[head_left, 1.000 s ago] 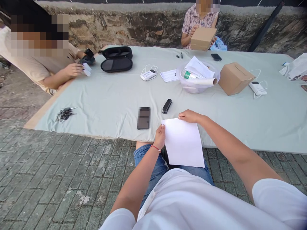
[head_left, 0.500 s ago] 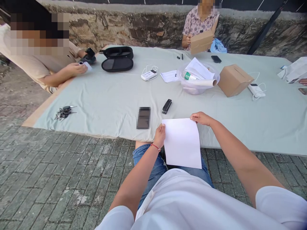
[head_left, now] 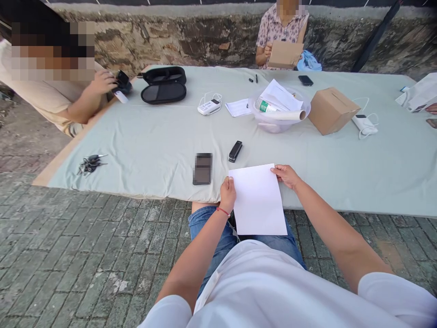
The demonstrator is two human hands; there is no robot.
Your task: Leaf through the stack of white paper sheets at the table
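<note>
Paper (head_left: 257, 200) is gripped by left fingers (head_left: 231, 183) and right fingers (head_left: 281, 168) (the bowl (head_left: 282, 126) holds sheets (head_left: 278, 95) and a roll (head_left: 288, 115)).

- Your sheet (head_left: 257, 200): smooth matt paper
- Tablecloth (head_left: 269, 149), your 12 o'clock: creased matt cloth
- Box (head_left: 331, 111), your 1 o'clock: matt cardboard
- Basin (head_left: 273, 128), 12 o'clock: smooth translucent plastic
- Wall (head_left: 153, 38), 11 o'clock: rough stone
- Your shorts (head_left: 202, 222): denim
</note>
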